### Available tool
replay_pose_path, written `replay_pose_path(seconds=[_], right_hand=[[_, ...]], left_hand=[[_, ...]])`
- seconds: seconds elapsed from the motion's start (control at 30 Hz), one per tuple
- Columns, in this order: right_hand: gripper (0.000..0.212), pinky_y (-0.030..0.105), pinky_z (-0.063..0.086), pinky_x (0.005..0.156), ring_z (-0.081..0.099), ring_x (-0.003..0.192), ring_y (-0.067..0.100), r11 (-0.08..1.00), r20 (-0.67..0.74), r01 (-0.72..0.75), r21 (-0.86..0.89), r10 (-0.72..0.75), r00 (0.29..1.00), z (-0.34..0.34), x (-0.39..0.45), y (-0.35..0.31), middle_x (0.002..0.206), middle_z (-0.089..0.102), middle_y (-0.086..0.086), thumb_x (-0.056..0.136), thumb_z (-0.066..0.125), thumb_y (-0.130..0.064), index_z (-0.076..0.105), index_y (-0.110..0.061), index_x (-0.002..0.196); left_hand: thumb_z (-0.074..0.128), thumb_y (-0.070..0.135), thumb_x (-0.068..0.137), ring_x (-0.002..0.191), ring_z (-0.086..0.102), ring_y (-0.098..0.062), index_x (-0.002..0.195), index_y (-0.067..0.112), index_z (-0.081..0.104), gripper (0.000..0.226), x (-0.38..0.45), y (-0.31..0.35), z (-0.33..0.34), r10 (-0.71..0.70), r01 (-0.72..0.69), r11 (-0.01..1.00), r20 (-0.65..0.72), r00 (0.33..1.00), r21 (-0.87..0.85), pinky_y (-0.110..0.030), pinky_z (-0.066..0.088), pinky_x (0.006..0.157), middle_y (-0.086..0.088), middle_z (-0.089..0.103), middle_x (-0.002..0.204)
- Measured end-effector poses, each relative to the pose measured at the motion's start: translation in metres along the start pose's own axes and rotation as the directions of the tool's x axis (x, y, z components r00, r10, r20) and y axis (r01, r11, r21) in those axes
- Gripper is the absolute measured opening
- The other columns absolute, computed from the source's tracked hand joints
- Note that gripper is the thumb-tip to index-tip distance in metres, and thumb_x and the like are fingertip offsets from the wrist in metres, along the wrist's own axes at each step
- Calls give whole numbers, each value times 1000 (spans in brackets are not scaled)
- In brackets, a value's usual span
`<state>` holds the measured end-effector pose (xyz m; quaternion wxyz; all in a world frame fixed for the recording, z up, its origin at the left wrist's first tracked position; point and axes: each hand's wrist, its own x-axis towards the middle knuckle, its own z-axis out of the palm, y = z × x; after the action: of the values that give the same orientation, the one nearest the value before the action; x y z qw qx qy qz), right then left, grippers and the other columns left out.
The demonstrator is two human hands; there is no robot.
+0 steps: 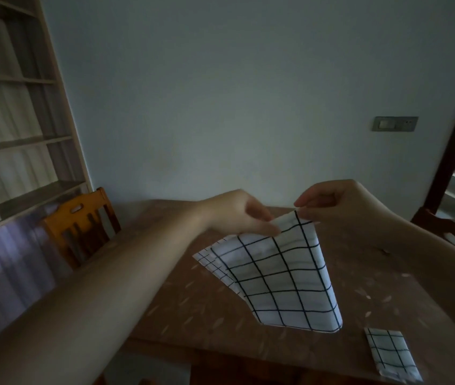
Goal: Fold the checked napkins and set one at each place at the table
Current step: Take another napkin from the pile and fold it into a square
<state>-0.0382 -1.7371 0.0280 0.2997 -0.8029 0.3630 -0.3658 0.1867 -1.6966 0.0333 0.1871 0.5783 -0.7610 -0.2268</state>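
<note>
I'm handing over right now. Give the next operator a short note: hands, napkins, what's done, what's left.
Left hand: pinching the top edge of the lifted napkin.
Right hand: pinching the same napkin's top corner; its lower end hangs down toward the table.
Another napkin lies flat partly under it.
Done: one folded napkin sits at the near right edge.
Left: fold the held napkin, place it, then do the one beneath. Chair at the left side marks a place.

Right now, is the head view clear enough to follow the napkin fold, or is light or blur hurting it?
Head view: dim and flat, no glare; left hand and right hand slightly motion-blurred; held napkin grid readable; wide-angle bends the shelves; folded napkin near the table corner is soft.
</note>
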Motion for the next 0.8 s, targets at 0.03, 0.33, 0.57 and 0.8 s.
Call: replay_pose_path(seconds=[0.03,0.33,0.57,0.8], right_hand=[[13,25,55,71,73,76,21,1000,18,19,-20,-18,1000,1,1,-3,74,76,-4,76,80,-13,76,-24,81],[13,10,42,55,58,51,-3,974,240,-71,-215,123,963,0,-21,30,61,71,-8,79,78,-22,76,-25,67],[30,17,49,84,60,82,-8,816,477,15,-578,323,817,16,-27,63,86,59,-24,78,76,-39,64,-32,105],[17,14,51,68,68,75,-6,979,262,-13,-204,68,963,29,-2,24,75,72,-18,83,74,-21,69,-36,78]], left_hand=[[74,46,81,83,64,1,99,27,76,27,5,10,4,9,-11,1000,-39,999,-28,-19,46,74,13,73,94],[78,31,80,81,68,5,85,25,78,8,13,7,-16,117,-139,987,-230,966,-81,-18,46,84,13,76,84],[77,32,81,87,69,0,90,24,79,12,12,4,-29,114,-126,991,-205,972,-47,-21,49,90,12,76,88],[76,32,82,76,67,6,91,26,75,11,10,8,-33,175,-182,983,-236,956,-8,-10,47,73,13,74,82]])
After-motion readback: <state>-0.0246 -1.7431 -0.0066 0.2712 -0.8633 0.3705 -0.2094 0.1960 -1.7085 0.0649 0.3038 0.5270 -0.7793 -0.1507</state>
